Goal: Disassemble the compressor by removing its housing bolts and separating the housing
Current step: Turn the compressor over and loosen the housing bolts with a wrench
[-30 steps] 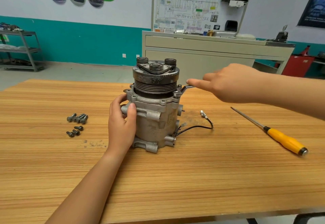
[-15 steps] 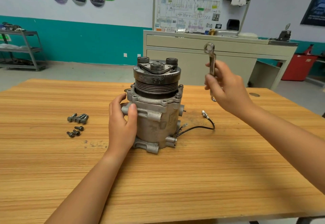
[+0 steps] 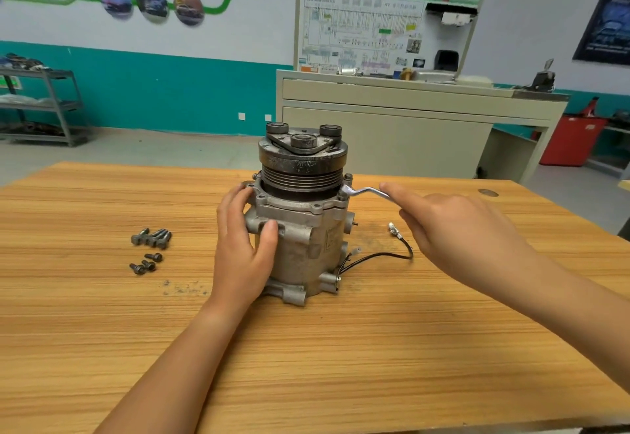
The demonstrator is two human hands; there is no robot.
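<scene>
The compressor (image 3: 303, 229) stands upright near the middle of a wood-grain table (image 3: 341, 348), its dark grooved pulley (image 3: 301, 157) on top and its grey cast housing below. The left hand (image 3: 242, 246) wraps the near-left side of the housing, thumb across the front and fingers round the flange. The right hand (image 3: 453, 229) is well apart from it, out to the right, holding the handle of a bent wrench (image 3: 364, 191) with the forefinger laid along it. The wrench head sits at a bolt (image 3: 347, 178) on the right corner of the flange. A thin black wire (image 3: 381, 256) loops from the foot of the housing across the tabletop to the right. Left of the compressor lie the loose bolts (image 3: 151, 237), a row of longer ones with a few short ones (image 3: 146, 263) just in front, and a scatter of dark grit (image 3: 184, 288) nearer the edge. Behind the table a beige cabinet bench (image 3: 392, 133) carries a wiring diagram board (image 3: 375, 28). The wall has a teal band (image 3: 153, 92) under white. A grey metal shelf rack (image 3: 44, 106) stands far left and a red bin (image 3: 569, 140) far right on the pale floor.
</scene>
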